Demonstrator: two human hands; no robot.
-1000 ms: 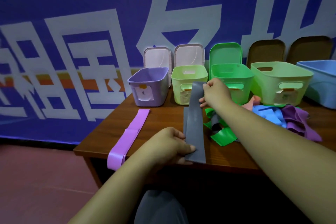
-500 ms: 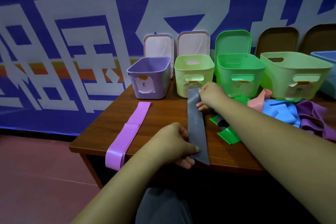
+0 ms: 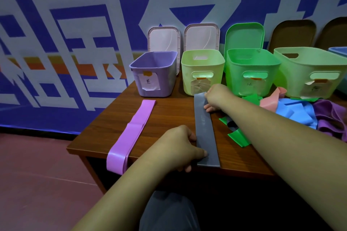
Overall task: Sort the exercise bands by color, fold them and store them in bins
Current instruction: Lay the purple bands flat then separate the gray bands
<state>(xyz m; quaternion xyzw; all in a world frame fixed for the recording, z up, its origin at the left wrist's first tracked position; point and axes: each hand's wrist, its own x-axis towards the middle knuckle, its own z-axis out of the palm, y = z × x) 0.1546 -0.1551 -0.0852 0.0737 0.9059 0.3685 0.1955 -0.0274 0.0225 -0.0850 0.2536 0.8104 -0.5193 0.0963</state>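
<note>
On the bench [image 3: 169,118], the grey band [image 3: 204,131] lies stretched flat — left grip [image 3: 180,146] pinching its near end, right grip [image 3: 217,95] curled on its far end, just before a bin [image 3: 202,62].

The blue bin [image 3: 339,52] is cut off at the right edge; the paper labels [image 3: 149,81] are too small to read.

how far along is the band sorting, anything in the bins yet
Early. Done: one lilac band lies stretched out on the table, apart from the pile. In hand: the left hand and right hand hold the two ends of the grey band, laid straight, not yet folded. Left: the mixed pile of green, pink, blue and purple bands. No band shows in the purple bin or the others.
</note>
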